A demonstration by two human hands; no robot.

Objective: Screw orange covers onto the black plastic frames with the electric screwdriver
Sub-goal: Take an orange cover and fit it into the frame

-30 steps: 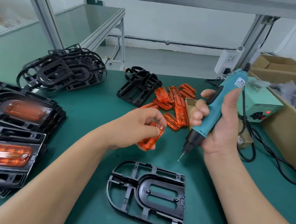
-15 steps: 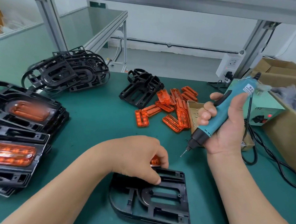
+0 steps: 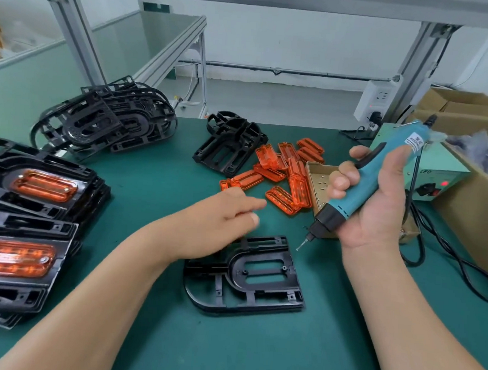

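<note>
A bare black plastic frame (image 3: 270,298) lies flat on the green mat in front of me. My left hand (image 3: 220,220) hovers over its far-left corner, index finger stretched toward the pile of orange covers (image 3: 283,170); I see nothing held in it. My right hand (image 3: 378,210) grips the teal electric screwdriver (image 3: 360,186) upright and tilted. Its bit (image 3: 302,244) points down-left, just above the frame's far-right corner and not touching it.
Frames with orange covers fitted are stacked at the left (image 3: 37,186). Bare black frames are piled at the back left (image 3: 103,122) and centre (image 3: 228,146). A small cardboard box of screws (image 3: 319,178), the green power unit (image 3: 435,173), its black cable (image 3: 447,254) and a large carton (image 3: 470,204) crowd the right.
My left hand held an orange cover down at the frame and has now lifted away toward the cover pile; that cover is no longer visible. The right hand keeps the screwdriver in place.
</note>
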